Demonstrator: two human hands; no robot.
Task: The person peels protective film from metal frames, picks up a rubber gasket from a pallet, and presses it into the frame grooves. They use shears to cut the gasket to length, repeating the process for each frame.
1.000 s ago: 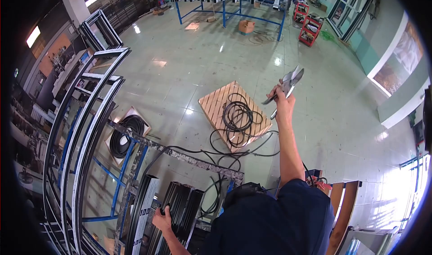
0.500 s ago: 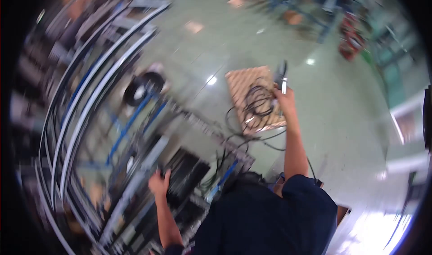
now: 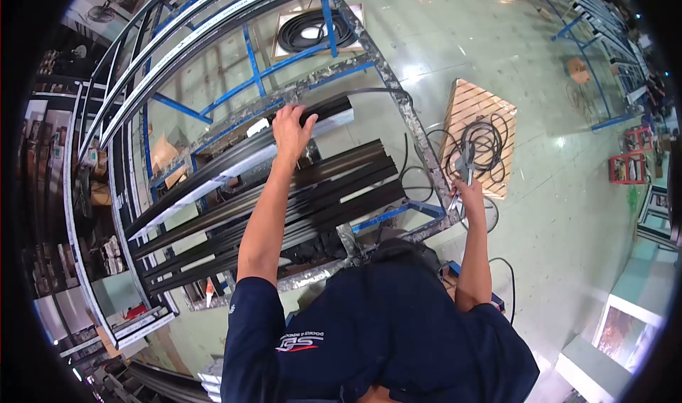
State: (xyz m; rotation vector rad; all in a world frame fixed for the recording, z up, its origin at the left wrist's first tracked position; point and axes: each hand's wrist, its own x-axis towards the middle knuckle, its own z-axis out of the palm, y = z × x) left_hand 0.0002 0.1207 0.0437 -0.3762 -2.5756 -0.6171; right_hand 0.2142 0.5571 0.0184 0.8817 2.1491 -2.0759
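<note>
My left hand (image 3: pixel 290 127) curls over a long dark window-frame profile (image 3: pixel 234 151) with a pale side face, close to its right end. More black profiles (image 3: pixel 355 168) lie side by side on the rack, nearer my body. In my right hand (image 3: pixel 469 192) is a hand cutter (image 3: pixel 464 163) with a grey head and shiny handles, its head pointing away from me. Just beyond that hand, a loose coil of black rubber strip (image 3: pixel 485 143) lies on a slatted wooden board (image 3: pixel 465 97). Another black strip (image 3: pixel 376 90) runs off the profile's end over the rack's edge.
The paint-spattered rack (image 3: pixel 426 158) with blue bars is in front of me. Long metal frames (image 3: pixel 213 19) stand at the left. A larger black coil (image 3: pixel 312 32) lies behind the rack. Red crates (image 3: pixel 629 163) and blue stands (image 3: pixel 600 90) are at the far right.
My view has turned and steadied. My left hand, raised with thumb apart before, is now on the profile. My right hand has lowered the cutter from over the board toward the rack's edge.
</note>
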